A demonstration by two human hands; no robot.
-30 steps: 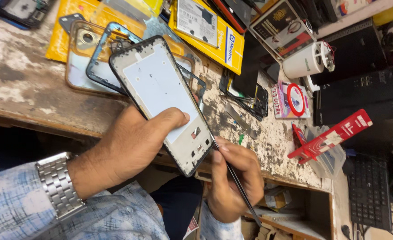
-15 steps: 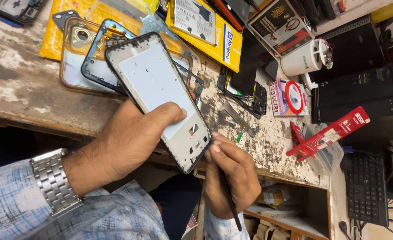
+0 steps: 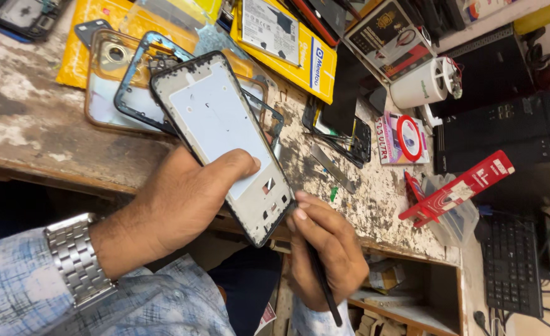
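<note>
Left fingers: left hand (image 3: pixel 181 205) curled round the phone frame (image 3: pixel 222 140), thumb pressed flat on its pale inner plate, other fingers hidden behind – firm hold.
Right fingers: right hand (image 3: pixel 324 252) pinched closed on a thin black tool (image 3: pixel 321 286); fingertips touch the frame's lower right corner. Tool tip hidden, its tail pointing down past the wrist.
Phone frame: tilted, top end over the bench, bottom end hanging out past the bench edge.
Left wrist: metal watch (image 3: pixel 79 261), checked blue sleeve.
Behind frame: second dark frame (image 3: pixel 135 93) lying on a clear phone case (image 3: pixel 103 87), both on the bench.
Bench: worn wooden bench (image 3: pixel 32 130) – scratched, paint flaking.
Further out: yellow packet (image 3: pixel 287 43), white cup (image 3: pixel 421 87) on its side, red card (image 3: pixel 458 186), black keyboard (image 3: pixel 511 267) at far right.
</note>
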